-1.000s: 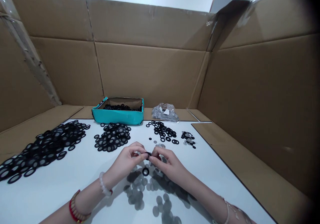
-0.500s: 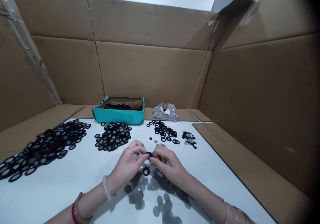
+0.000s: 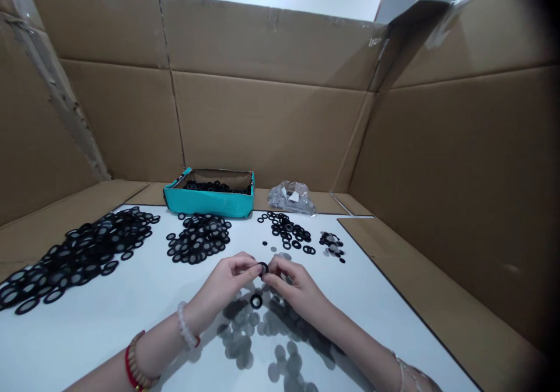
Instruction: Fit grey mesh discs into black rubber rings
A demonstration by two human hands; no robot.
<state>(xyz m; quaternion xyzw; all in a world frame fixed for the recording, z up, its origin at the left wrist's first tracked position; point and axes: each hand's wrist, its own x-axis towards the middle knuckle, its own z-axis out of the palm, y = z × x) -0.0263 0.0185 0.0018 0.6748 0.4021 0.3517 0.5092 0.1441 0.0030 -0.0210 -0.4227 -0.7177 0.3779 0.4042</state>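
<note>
My left hand (image 3: 227,284) and my right hand (image 3: 295,287) meet fingertip to fingertip over the white table (image 3: 131,298). Both pinch one small black ring (image 3: 263,267) between thumbs and forefingers. Just below them a loose black ring (image 3: 256,301) lies among a scatter of grey round discs (image 3: 262,333). The left wrist wears a pale bead bracelet and a red one.
A large heap of black rings (image 3: 74,255) covers the left side. A smaller pile (image 3: 199,239) sits before a teal box (image 3: 210,196) holding more rings. Further rings (image 3: 289,231), a small pile (image 3: 331,243) and a clear bag (image 3: 291,196) lie at the back. Cardboard walls (image 3: 459,176) surround the table.
Both hands stay pinched on the small ring and have risen slightly. The view has shifted a little; nothing else moved.
</note>
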